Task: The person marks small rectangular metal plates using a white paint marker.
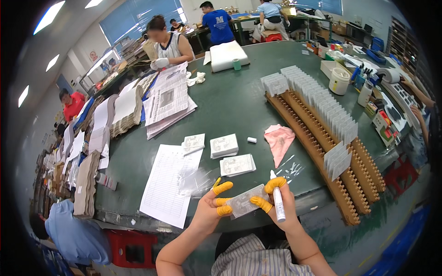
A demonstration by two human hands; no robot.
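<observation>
Between my hands, above the table's near edge, is a thin grey rectangular plate [241,203] with a faint engraved-looking picture. My left hand [208,210], with yellow finger cots on, is closed on its left end. My right hand [286,207], also in yellow finger cots, grips a white marker pen [278,206], tip pointing away from me. Fingers of that hand also press the plate's right end. Just beyond lie stacks of similar plates [237,165], a small white cap [252,140] and a crumpled pink cloth [279,140]. White marker strokes [291,171] streak the green tabletop.
Brown notched racks [307,158] with rows of upright plates fill the right. A printed form [159,195] lies left, newspapers [165,99] and paper stacks [126,108] beyond. A white bucket [339,81] stands far right. Several people work around; a red stool [131,248] is at lower left.
</observation>
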